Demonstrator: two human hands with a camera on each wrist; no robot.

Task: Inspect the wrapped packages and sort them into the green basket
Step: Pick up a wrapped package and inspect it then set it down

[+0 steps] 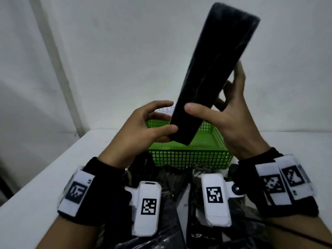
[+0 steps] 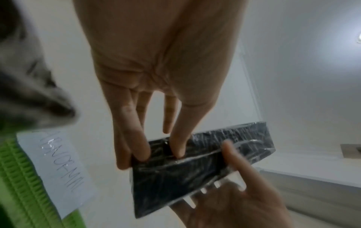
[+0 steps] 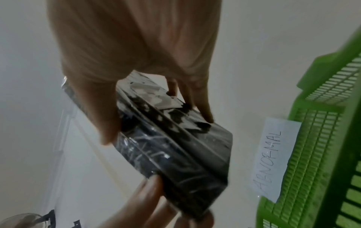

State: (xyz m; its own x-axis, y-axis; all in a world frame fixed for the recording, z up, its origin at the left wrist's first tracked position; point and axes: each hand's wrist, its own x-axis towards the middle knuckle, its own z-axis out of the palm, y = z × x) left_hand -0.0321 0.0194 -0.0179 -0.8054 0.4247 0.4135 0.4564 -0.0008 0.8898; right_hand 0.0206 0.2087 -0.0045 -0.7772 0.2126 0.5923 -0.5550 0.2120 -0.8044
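Observation:
A long black wrapped package (image 1: 212,72) is held up at a steep tilt above the green basket (image 1: 190,155). My left hand (image 1: 152,123) pinches its lower end between thumb and fingers. My right hand (image 1: 228,105) grips the package higher up, thumb across the front face and fingers behind. In the left wrist view the left fingers (image 2: 144,148) press on the shiny film of the package (image 2: 195,166). The right wrist view shows the package (image 3: 175,151) with a torn, pale patch in its wrapping near the right fingers (image 3: 205,111).
A paper label (image 3: 273,158) reading ABNORMAL is fixed to the far side of the basket (image 3: 316,138). Several other black wrapped packages (image 1: 161,221) lie piled on the white table (image 1: 45,177) between my forearms. A white wall stands close behind the basket.

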